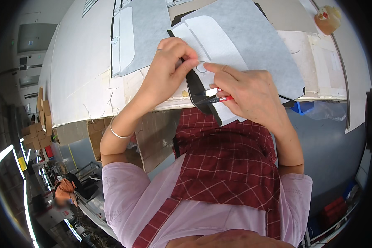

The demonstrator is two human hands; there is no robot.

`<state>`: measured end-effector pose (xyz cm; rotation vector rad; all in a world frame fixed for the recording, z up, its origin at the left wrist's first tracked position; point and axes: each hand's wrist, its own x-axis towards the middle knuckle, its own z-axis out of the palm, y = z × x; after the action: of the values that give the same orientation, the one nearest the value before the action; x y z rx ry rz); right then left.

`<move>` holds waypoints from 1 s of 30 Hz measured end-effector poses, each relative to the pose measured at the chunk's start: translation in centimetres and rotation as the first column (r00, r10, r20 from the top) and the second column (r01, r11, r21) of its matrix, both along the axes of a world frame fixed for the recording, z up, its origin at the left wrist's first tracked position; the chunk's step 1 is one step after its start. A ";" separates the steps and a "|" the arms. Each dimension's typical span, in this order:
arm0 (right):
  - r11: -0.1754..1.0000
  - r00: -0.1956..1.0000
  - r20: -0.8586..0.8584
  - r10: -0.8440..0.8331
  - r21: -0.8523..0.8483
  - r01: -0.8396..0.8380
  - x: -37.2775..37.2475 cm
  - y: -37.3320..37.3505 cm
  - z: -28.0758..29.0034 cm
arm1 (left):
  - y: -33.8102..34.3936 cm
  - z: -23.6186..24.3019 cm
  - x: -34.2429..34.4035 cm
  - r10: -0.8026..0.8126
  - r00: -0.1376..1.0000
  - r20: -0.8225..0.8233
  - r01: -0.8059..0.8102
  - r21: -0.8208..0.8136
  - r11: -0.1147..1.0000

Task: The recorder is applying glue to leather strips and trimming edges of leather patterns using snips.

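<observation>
My left hand [171, 66] has thumb and fingertips pinched at the edge of a white paper-like piece [215, 41], beside a dark strip [197, 87]. My right hand [248, 93] is closed round small red-handled scissors [225, 98], their blades pointing left over the dark strip. Its index finger is extended to a thin dark circle [201, 69] at the pinch; whether that circle is drawn or thread, I cannot tell. The white piece lies on a larger pale grey sheet [260, 45] with dark material under its edges, at the table's front edge.
More pale pieces [146, 29] lie on the white table [78, 74] to the left. A yellowish container [327, 22] stands at the back right. Cardboard [153, 136] and a blue bin [301, 106] sit under the table. Behind at lower left is a person in orange [66, 190].
</observation>
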<state>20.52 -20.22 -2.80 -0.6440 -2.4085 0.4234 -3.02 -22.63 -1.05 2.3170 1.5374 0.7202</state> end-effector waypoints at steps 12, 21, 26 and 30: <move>1.000 1.000 0.018 0.000 0.010 0.000 0.0 0.0 0.1 | 0.1 0.1 -0.3 -0.001 0.998 -0.066 0.002 0.014 1.000; 1.000 1.000 -0.003 -0.002 0.006 0.002 -0.2 0.0 -0.1 | 0.1 0.1 -0.1 0.050 0.999 -0.009 -0.050 0.007 0.999; 1.000 1.000 0.001 -0.009 -0.007 0.009 -0.1 -0.1 0.0 | -0.3 0.8 -1.6 0.354 0.799 0.487 -0.114 -0.455 0.883; 1.000 1.000 0.000 -0.009 -0.008 0.009 -0.2 -0.1 -0.1 | -0.3 0.5 -0.7 0.126 0.973 0.193 -0.109 -0.099 0.989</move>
<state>20.36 -20.31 -2.93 -0.6576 -2.4040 0.4293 -3.75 -22.90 -0.56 2.0369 1.5911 0.8662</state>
